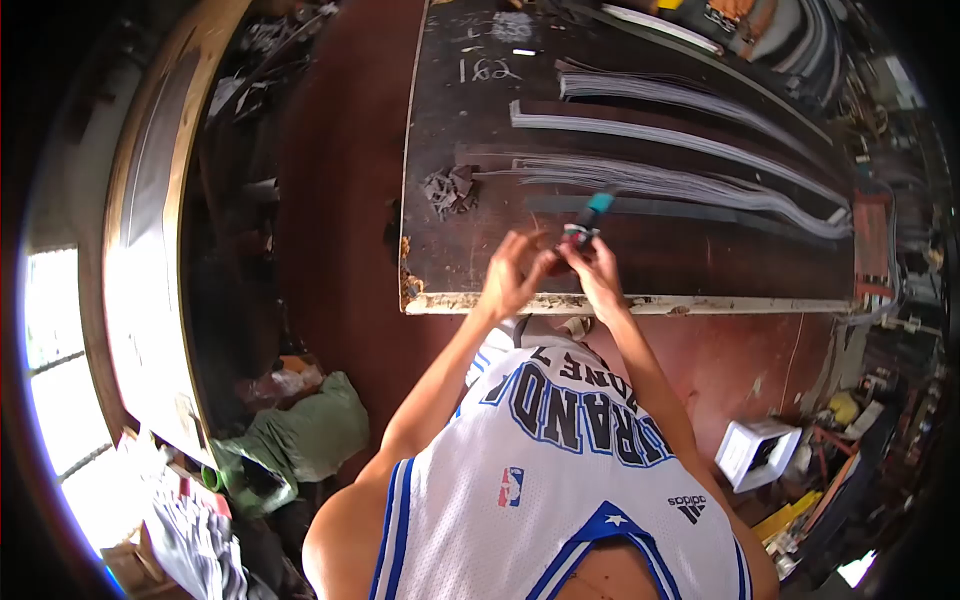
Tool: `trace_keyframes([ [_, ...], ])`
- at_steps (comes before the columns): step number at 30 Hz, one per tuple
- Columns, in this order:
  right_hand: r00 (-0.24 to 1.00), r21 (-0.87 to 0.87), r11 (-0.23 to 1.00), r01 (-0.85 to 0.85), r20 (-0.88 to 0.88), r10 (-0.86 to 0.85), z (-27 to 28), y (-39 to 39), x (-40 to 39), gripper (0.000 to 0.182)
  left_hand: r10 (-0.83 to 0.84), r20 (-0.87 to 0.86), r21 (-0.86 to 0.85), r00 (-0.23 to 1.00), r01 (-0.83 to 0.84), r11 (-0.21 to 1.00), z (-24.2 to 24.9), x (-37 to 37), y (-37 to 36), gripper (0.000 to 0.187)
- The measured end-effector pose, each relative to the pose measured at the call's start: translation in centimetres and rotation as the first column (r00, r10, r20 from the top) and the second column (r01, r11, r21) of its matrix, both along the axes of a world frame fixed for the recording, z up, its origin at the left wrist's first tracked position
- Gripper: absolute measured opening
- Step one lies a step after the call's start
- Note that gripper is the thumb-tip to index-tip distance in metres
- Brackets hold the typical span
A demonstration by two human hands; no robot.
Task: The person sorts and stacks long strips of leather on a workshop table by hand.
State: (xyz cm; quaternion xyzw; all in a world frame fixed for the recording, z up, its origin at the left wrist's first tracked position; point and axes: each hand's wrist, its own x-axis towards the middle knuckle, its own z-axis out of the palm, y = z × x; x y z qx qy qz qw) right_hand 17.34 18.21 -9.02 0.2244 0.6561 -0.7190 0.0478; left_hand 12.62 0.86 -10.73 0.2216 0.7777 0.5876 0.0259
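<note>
Above the near edge of the dark table, my right hand (597, 270) holds a small tool (590, 220) with a teal end and a dark body, its teal end pointing away from me. Close beside it on the left, my left hand (516, 272) is curled, its fingertips near the tool's lower end. Motion blurs those fingertips, and whether they grip anything cannot be made out. Beyond my hands lies a bundle of thin grey strips (640, 180). A small heap of dark scraps (451, 191) sits to the left.
The dark table (480, 255) has a worn, pale near edge. Two more strip stacks (680, 145) (690, 97) lie farther back. A green sack (310, 425) is on the floor at left, and a white box (757, 453) at right.
</note>
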Motion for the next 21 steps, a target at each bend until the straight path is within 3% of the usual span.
trace_keyframes([
  [1, 0.997, 0.006, 1.000, -0.008, -0.083, 0.009, -0.7, -0.4, -0.8, 0.031, -0.115, 0.182, 0.153, 0.977, 0.087, 0.984, 1.8, 1.2, 0.8, 0.054],
  [3, 0.991, 0.134, 0.989, 0.065, -0.129, -0.047, -1.9, -1.5, -2.4, 0.044, 0.039, 0.120, 0.032, 0.992, -0.043, 0.999, 2.4, 1.3, 1.4, 0.057],
  [4, 0.981, 0.062, 0.998, 0.011, -0.194, 0.001, -0.2, -2.0, -3.3, 0.047, 0.055, 0.152, 0.021, 0.987, -0.059, 0.998, 2.8, 0.6, 1.2, 0.057],
  [5, 0.980, 0.130, 0.991, -0.008, -0.194, 0.034, 0.6, -2.2, -4.1, 0.041, 0.073, 0.183, 0.008, 0.980, -0.076, 0.997, 3.3, -0.3, 1.0, 0.057],
  [7, 0.949, 0.020, 0.994, -0.104, -0.298, 0.105, 3.7, -2.7, -6.1, 0.035, 0.130, 0.036, 0.042, 0.991, -0.132, 0.990, 3.1, -2.3, 0.7, 0.055],
  [9, 0.896, 0.174, 0.964, -0.202, -0.365, 0.254, 3.5, -2.0, -8.6, 0.037, 0.170, 0.020, 0.096, 0.985, -0.171, 0.981, 3.1, -4.4, 0.6, 0.053],
  [11, 0.845, 0.378, 0.908, -0.181, -0.413, 0.340, 6.8, -2.4, -10.1, 0.043, 0.248, -0.024, 0.020, 0.969, -0.247, 0.969, 3.8, -7.5, 0.1, 0.049],
  [13, 0.873, 0.338, 0.926, -0.171, -0.383, 0.301, 7.2, -2.5, -10.1, 0.049, 0.384, -0.155, 0.060, 0.910, -0.379, 0.923, 3.3, -11.0, 0.5, 0.042],
  [15, 0.902, 0.346, 0.924, -0.163, -0.328, 0.281, 7.4, -1.9, -8.9, 0.053, 0.440, -0.136, -0.121, 0.888, -0.456, 0.882, 2.2, -15.6, 0.3, 0.041],
  [17, 0.873, 0.370, 0.917, -0.149, -0.385, 0.298, 4.6, 0.3, -7.1, 0.037, 0.433, -0.299, -0.327, 0.850, -0.517, 0.791, -2.0, -20.8, -0.3, 0.044],
  [19, 0.929, 0.196, 0.970, -0.140, -0.312, 0.197, 2.2, 2.8, -3.8, 0.030, 0.414, -0.286, -0.422, 0.864, -0.502, 0.755, -3.3, -23.7, -0.2, 0.046],
  [21, 0.962, 0.186, 0.982, -0.041, -0.259, 0.089, 1.9, 5.1, 0.3, 0.032, 0.398, -0.269, -0.512, 0.877, -0.481, 0.712, -3.6, -25.2, -0.3, 0.048],
])
